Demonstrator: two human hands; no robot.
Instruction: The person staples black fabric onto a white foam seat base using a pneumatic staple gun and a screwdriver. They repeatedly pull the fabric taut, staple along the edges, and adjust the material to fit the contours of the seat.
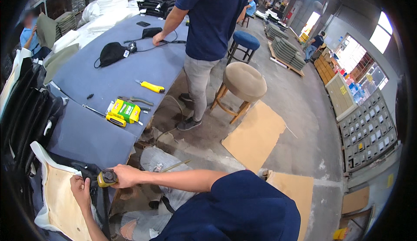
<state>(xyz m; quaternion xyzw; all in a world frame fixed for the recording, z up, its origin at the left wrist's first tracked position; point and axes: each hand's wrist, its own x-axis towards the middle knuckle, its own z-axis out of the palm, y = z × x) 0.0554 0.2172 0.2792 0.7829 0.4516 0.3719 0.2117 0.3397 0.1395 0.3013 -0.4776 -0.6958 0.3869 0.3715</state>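
Note:
A wooden chair-seat panel (61, 197) with white foam padding around its rim lies at the near left, with black upholstery material (91, 171) along its right edge. My left hand (80, 189) has its fingers pinched on the edge of this black material. In my right hand (126, 176) is a yellow and black staple gun (107, 178), its head held against or just beside the black material, close to my left fingertips. Whether it touches the panel is hidden. Both forearms reach in from the lower middle.
On the grey-blue table (78, 123) lie a yellow-green box (125, 110), pliers (137, 100) and a yellow-handled cutter (152, 87). Black covers (21, 115) are stacked at left. A co-worker (213, 19) stands across, handling a cable. Two stools (244, 81) and cardboard (254, 130) occupy the floor.

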